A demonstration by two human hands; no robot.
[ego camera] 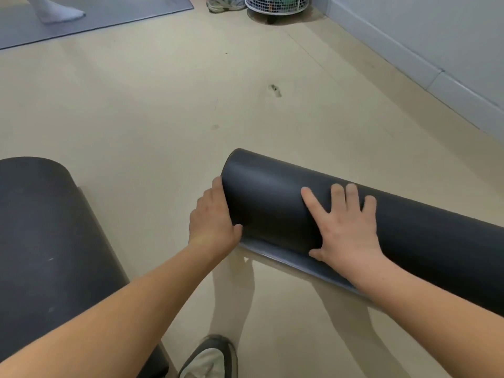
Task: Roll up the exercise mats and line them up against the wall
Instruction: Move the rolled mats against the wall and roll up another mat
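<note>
A dark grey rolled exercise mat (pixel 272 203) lies on the beige floor, running from the centre to the right edge, with a short flap of it still flat under its near side. My right hand (pixel 346 230) presses flat on top of the roll, fingers straight and spread. My left hand (pixel 212 216) cups the roll's left end, thumb at its lower edge and fingers hidden behind the end. A second dark rolled mat (pixel 41 236) lies at the left. A grey mat (pixel 95 15) lies unrolled at the far left.
The grey wall (pixel 436 36) with its skirting runs along the right. A white wire basket (pixel 276 4) and a shoe (pixel 223 4) stand at the far end. Another person's socked foot (pixel 60 12) is on the flat mat. My shoe (pixel 210 358) shows at the bottom.
</note>
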